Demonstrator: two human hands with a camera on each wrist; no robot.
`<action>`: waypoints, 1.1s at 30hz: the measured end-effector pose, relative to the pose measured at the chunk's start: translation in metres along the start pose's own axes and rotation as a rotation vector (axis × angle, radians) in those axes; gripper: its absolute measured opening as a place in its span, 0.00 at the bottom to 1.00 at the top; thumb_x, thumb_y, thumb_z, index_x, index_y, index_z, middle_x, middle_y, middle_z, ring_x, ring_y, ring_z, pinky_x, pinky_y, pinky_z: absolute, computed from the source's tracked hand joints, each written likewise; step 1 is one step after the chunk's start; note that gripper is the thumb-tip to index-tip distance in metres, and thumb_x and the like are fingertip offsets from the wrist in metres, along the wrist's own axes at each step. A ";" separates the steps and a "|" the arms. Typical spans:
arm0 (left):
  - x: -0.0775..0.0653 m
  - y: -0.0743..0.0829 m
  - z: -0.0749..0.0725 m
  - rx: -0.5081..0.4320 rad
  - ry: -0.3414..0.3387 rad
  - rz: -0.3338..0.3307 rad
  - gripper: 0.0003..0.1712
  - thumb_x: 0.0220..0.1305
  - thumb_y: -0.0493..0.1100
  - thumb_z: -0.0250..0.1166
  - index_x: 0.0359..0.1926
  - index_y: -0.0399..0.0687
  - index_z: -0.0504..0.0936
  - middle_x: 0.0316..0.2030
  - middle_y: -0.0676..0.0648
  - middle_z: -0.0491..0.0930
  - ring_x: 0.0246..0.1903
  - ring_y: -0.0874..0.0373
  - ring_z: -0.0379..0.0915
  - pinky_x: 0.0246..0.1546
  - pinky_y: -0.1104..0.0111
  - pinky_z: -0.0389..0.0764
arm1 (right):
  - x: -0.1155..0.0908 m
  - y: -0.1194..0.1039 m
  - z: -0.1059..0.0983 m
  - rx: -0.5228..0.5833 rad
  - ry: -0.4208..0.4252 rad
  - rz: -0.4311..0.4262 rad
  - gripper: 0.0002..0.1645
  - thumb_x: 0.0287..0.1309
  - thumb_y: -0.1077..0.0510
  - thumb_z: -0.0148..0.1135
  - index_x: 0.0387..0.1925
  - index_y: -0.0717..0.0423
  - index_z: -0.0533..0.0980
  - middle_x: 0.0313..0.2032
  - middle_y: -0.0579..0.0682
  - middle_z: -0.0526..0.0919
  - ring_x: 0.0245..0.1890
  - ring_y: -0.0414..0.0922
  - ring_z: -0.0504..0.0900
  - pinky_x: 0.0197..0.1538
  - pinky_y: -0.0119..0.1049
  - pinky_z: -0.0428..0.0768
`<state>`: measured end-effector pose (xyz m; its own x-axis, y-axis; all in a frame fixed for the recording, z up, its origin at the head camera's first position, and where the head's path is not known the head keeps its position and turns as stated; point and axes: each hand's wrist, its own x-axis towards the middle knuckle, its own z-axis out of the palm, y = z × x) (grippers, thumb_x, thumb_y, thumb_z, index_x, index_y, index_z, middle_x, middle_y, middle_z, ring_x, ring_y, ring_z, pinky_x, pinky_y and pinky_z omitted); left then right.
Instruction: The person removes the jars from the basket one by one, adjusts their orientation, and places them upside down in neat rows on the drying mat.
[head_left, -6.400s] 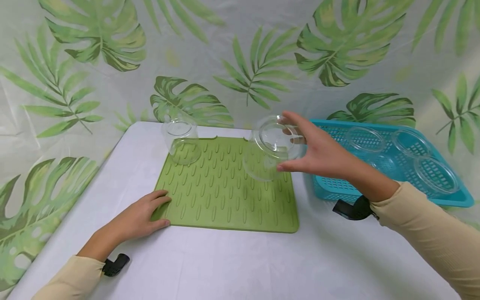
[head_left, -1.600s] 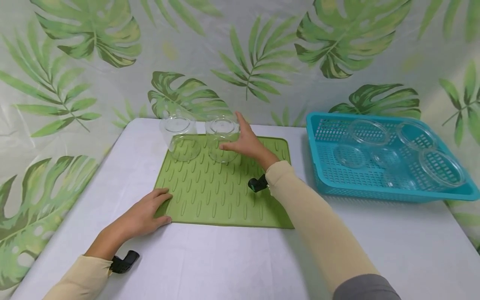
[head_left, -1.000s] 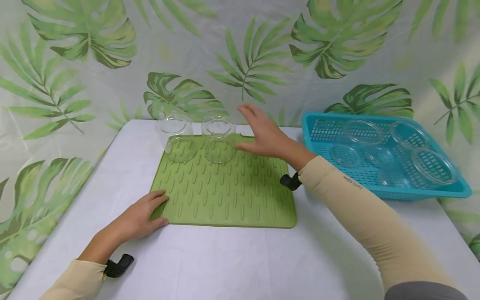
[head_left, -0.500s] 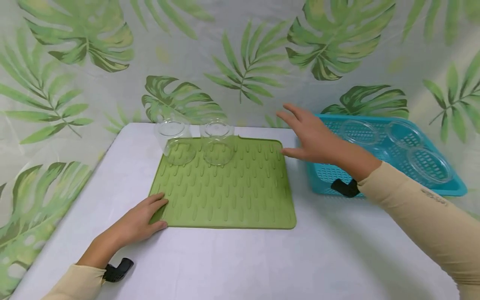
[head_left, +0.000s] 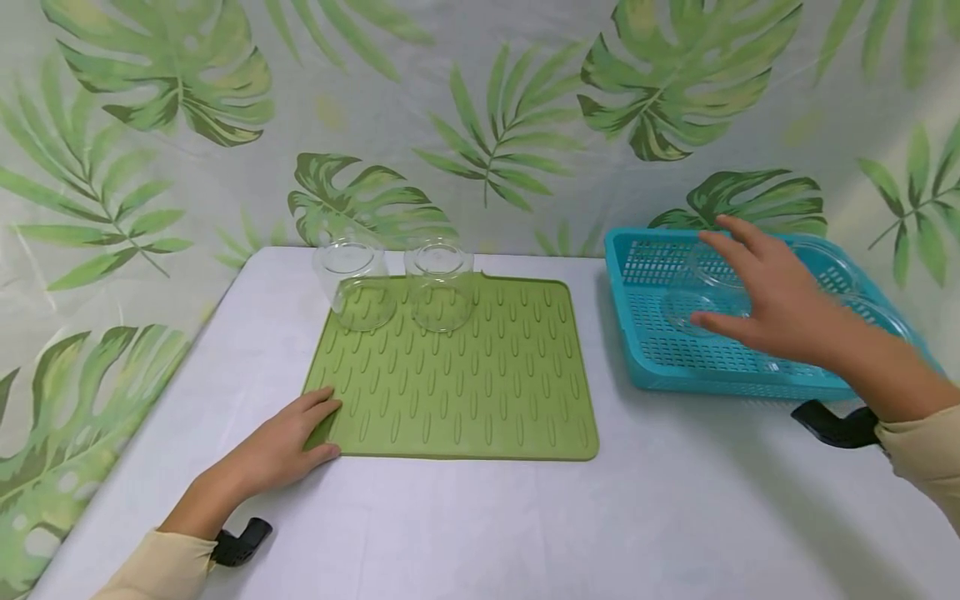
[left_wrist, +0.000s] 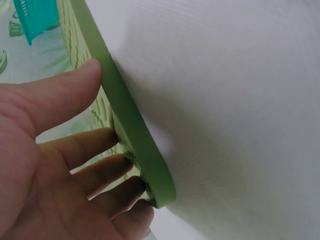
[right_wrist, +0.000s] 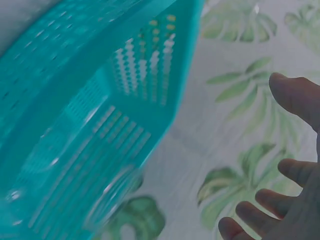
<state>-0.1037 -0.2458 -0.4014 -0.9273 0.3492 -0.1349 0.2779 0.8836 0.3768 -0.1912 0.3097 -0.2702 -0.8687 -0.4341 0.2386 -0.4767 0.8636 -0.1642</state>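
My left hand (head_left: 281,442) rests at the near left corner of a green ridged mat (head_left: 457,383). In the left wrist view its thumb and fingertips touch the mat's edge (left_wrist: 132,120), the fingers only slightly bent. Two clear cups (head_left: 352,283) stand side by side on the mat's far left part. Over the turquoise basket (head_left: 626,333) hovers my right hand (head_left: 787,304), fingers spread, holding nothing. Several clear cups (head_left: 693,310) are in the basket, partly hidden by that hand. The right wrist view shows the spread fingers beside the basket wall (right_wrist: 185,65).
A white cloth (head_left: 465,533) covers the table. Behind it hangs a leaf-print sheet (head_left: 517,108). The basket sits right of the mat, with a strip of table between them. A black wrist camera (head_left: 836,425) is strapped to my right wrist.
My right hand set a second cup on the mat beside the first, let go of it, and moved right to above the basket. The left hand has stayed at the mat's corner.
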 end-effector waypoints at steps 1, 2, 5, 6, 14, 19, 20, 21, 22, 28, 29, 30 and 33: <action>0.000 0.000 0.000 0.001 0.000 0.000 0.37 0.64 0.46 0.67 0.68 0.32 0.67 0.72 0.30 0.60 0.70 0.30 0.58 0.64 0.39 0.68 | -0.005 0.006 -0.001 0.004 0.011 0.009 0.61 0.45 0.55 0.78 0.76 0.59 0.53 0.77 0.66 0.49 0.71 0.74 0.55 0.63 0.77 0.59; 0.000 0.000 0.000 0.001 0.001 0.000 0.37 0.64 0.46 0.67 0.68 0.32 0.67 0.72 0.30 0.60 0.70 0.30 0.58 0.64 0.39 0.69 | -0.009 0.012 -0.001 0.004 0.025 0.017 0.61 0.44 0.55 0.78 0.76 0.60 0.54 0.76 0.67 0.50 0.71 0.74 0.55 0.63 0.77 0.58; 0.000 0.000 0.000 0.003 0.002 -0.001 0.37 0.64 0.46 0.67 0.68 0.32 0.68 0.72 0.30 0.60 0.70 0.30 0.58 0.64 0.39 0.69 | -0.022 0.029 -0.002 -0.007 0.049 0.045 0.61 0.45 0.55 0.77 0.75 0.62 0.53 0.76 0.68 0.49 0.71 0.75 0.53 0.65 0.77 0.56; 0.000 0.000 0.000 0.005 0.002 -0.003 0.37 0.64 0.46 0.67 0.68 0.32 0.68 0.72 0.30 0.60 0.70 0.30 0.58 0.64 0.39 0.69 | -0.026 0.035 -0.002 -0.011 0.050 0.055 0.61 0.46 0.55 0.77 0.75 0.63 0.53 0.76 0.69 0.49 0.71 0.75 0.52 0.65 0.77 0.55; 0.000 0.001 0.001 0.004 -0.002 -0.015 0.37 0.64 0.46 0.68 0.68 0.33 0.68 0.72 0.31 0.61 0.70 0.30 0.58 0.65 0.39 0.68 | -0.057 0.079 0.001 -0.105 0.028 0.184 0.59 0.52 0.53 0.73 0.75 0.68 0.49 0.75 0.74 0.46 0.71 0.75 0.51 0.66 0.77 0.55; -0.001 0.002 0.000 0.006 -0.004 -0.018 0.37 0.64 0.46 0.68 0.68 0.32 0.68 0.72 0.31 0.61 0.70 0.30 0.58 0.65 0.39 0.68 | -0.073 0.098 0.002 -0.147 0.019 0.272 0.58 0.57 0.50 0.69 0.75 0.69 0.46 0.73 0.77 0.47 0.67 0.79 0.53 0.64 0.79 0.55; -0.001 0.002 0.000 0.005 -0.004 -0.018 0.37 0.64 0.46 0.68 0.68 0.32 0.68 0.72 0.30 0.61 0.70 0.30 0.58 0.65 0.39 0.68 | -0.076 0.101 0.003 -0.154 0.014 0.291 0.58 0.56 0.51 0.69 0.75 0.69 0.46 0.73 0.77 0.46 0.67 0.80 0.53 0.63 0.79 0.55; -0.001 0.002 0.000 0.005 -0.005 -0.018 0.37 0.64 0.46 0.68 0.68 0.32 0.68 0.72 0.30 0.61 0.70 0.30 0.58 0.65 0.39 0.68 | -0.078 0.104 0.004 -0.163 0.010 0.308 0.58 0.56 0.51 0.69 0.75 0.69 0.46 0.72 0.77 0.46 0.66 0.80 0.53 0.62 0.80 0.56; -0.001 0.002 0.000 0.006 -0.004 -0.018 0.37 0.64 0.46 0.68 0.68 0.32 0.68 0.71 0.30 0.61 0.69 0.30 0.58 0.64 0.39 0.69 | -0.079 0.107 0.004 -0.171 0.007 0.321 0.58 0.55 0.51 0.69 0.75 0.69 0.45 0.72 0.77 0.46 0.66 0.80 0.54 0.62 0.80 0.56; -0.002 0.001 0.001 0.009 -0.004 -0.022 0.37 0.63 0.47 0.68 0.68 0.33 0.68 0.71 0.31 0.61 0.69 0.30 0.59 0.64 0.39 0.69 | -0.085 0.119 0.008 -0.189 -0.001 0.363 0.59 0.53 0.52 0.70 0.75 0.69 0.46 0.72 0.78 0.47 0.67 0.79 0.52 0.61 0.80 0.56; -0.002 0.001 0.001 0.009 -0.004 -0.021 0.37 0.63 0.47 0.68 0.68 0.33 0.68 0.72 0.31 0.61 0.69 0.30 0.58 0.64 0.39 0.69 | -0.086 0.121 0.009 -0.193 -0.003 0.368 0.59 0.53 0.52 0.70 0.75 0.69 0.46 0.72 0.78 0.48 0.67 0.79 0.53 0.61 0.81 0.57; -0.001 0.001 0.001 0.008 -0.004 -0.020 0.37 0.63 0.47 0.68 0.68 0.33 0.68 0.72 0.31 0.61 0.69 0.30 0.58 0.64 0.39 0.69 | -0.087 0.123 0.010 -0.203 -0.003 0.369 0.59 0.52 0.51 0.70 0.75 0.69 0.46 0.71 0.78 0.49 0.66 0.79 0.54 0.61 0.81 0.57; 0.000 0.001 0.002 0.007 -0.001 -0.014 0.37 0.63 0.47 0.68 0.68 0.33 0.69 0.71 0.31 0.61 0.69 0.30 0.59 0.64 0.39 0.69 | -0.089 0.130 0.012 -0.229 -0.003 0.367 0.61 0.48 0.51 0.71 0.73 0.73 0.48 0.67 0.80 0.55 0.62 0.79 0.59 0.60 0.79 0.60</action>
<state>-0.1027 -0.2449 -0.4026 -0.9308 0.3374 -0.1408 0.2670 0.8905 0.3685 -0.1770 0.4576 -0.3241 -0.9757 -0.0879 0.2009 -0.0940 0.9953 -0.0212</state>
